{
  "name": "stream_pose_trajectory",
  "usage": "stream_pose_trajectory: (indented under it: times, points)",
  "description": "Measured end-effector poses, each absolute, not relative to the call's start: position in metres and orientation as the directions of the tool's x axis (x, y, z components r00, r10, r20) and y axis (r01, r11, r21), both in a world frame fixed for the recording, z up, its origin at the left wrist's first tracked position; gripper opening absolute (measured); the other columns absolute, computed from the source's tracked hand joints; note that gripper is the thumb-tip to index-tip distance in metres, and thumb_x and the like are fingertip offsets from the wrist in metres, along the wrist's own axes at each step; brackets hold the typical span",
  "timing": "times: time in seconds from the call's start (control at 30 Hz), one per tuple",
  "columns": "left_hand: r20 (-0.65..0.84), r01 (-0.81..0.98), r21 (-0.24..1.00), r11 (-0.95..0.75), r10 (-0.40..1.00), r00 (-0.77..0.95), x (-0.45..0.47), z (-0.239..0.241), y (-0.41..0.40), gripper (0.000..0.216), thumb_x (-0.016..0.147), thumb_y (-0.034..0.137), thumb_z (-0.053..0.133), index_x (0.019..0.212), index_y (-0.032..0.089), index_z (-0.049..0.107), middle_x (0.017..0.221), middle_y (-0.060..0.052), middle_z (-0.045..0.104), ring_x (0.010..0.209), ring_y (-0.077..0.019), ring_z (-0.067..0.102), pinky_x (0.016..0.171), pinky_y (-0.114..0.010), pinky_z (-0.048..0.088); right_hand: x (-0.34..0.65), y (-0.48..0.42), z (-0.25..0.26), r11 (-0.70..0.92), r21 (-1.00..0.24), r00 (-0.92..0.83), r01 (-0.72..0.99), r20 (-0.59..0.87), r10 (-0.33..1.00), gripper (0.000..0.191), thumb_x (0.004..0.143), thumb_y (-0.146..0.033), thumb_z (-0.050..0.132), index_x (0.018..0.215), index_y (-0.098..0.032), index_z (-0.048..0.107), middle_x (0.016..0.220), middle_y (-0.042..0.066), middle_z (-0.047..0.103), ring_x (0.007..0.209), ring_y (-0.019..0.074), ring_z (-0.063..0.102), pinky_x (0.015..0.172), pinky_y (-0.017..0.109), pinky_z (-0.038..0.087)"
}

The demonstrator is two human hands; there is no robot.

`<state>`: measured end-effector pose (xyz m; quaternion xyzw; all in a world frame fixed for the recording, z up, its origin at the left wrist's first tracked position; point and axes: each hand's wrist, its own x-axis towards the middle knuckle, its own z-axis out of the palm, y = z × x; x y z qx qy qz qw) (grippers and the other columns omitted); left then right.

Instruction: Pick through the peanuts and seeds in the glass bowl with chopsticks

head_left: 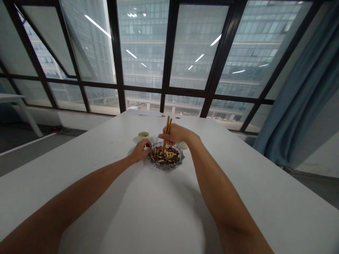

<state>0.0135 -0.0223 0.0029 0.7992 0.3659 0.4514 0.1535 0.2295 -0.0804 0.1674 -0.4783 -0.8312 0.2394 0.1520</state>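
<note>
A clear glass bowl with a scalloped rim point(167, 167) stands on the white table, filled with a mix of pale and dark pieces point(169, 157) that look like nuts and seeds. My right hand point(176, 134) grips a pair of wooden chopsticks point(167, 133) above the bowl, their lower ends down among the pieces. At the bowl's left rim, my left hand point(141, 151) has its fingers curled and pinched against the edge. Behind that hand sits a small pale cup point(143, 134). A second pale cup point(183, 145) is partly hidden by my right wrist.
Something white point(157, 137) stands behind the bowl, mostly covered. Papers point(143, 113) and small brown round things point(177, 118) lie at the far end of the white table point(106, 197). Beyond are dark-framed windows, with a blue curtain point(293, 95) at the right.
</note>
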Motion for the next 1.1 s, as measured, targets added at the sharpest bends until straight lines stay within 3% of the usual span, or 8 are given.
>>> stream_pose_trajectory:
  times: [0.17,0.63,1.1]
  points:
    - [0.617,0.455,0.554,-0.697,0.711,0.337,0.014,0.003,-0.023,0.004,0.073,0.020,0.057,0.076,0.019,0.056,0.076,-0.001,0.061,0.075,-0.0164,0.054,0.070,-0.030,0.043,0.234,-0.081,0.170,0.440,-0.544,-0.500,0.715,0.042,0.865,0.042,0.095,-0.039,0.069,0.061,-0.017,0.056,0.055,0.004,0.069,0.044,0.0124,0.062,0.045,0.021,0.051]
    - [0.620,0.473,0.547,-0.691,0.714,0.325,0.015,0.004,-0.022,0.004,0.070,0.020,0.056,0.074,0.020,0.055,0.074,-0.001,0.061,0.074,-0.0169,0.052,0.070,-0.031,0.042,0.235,-0.070,0.160,0.378,-0.620,-0.494,0.688,-0.017,0.869,0.036,0.096,-0.030,0.067,0.065,-0.017,0.058,0.054,0.001,0.066,0.045,0.0119,0.063,0.046,0.021,0.053]
    - [0.633,0.472,0.528,-0.705,0.698,0.335,0.012,0.002,-0.022,0.004,0.072,0.016,0.056,0.074,0.018,0.057,0.076,-0.001,0.062,0.075,-0.0159,0.054,0.071,-0.030,0.043,0.250,-0.071,0.167,0.368,-0.662,-0.465,0.653,0.033,0.884,0.038,0.096,-0.036,0.067,0.064,-0.018,0.056,0.053,0.003,0.068,0.045,0.0147,0.066,0.044,0.022,0.054]
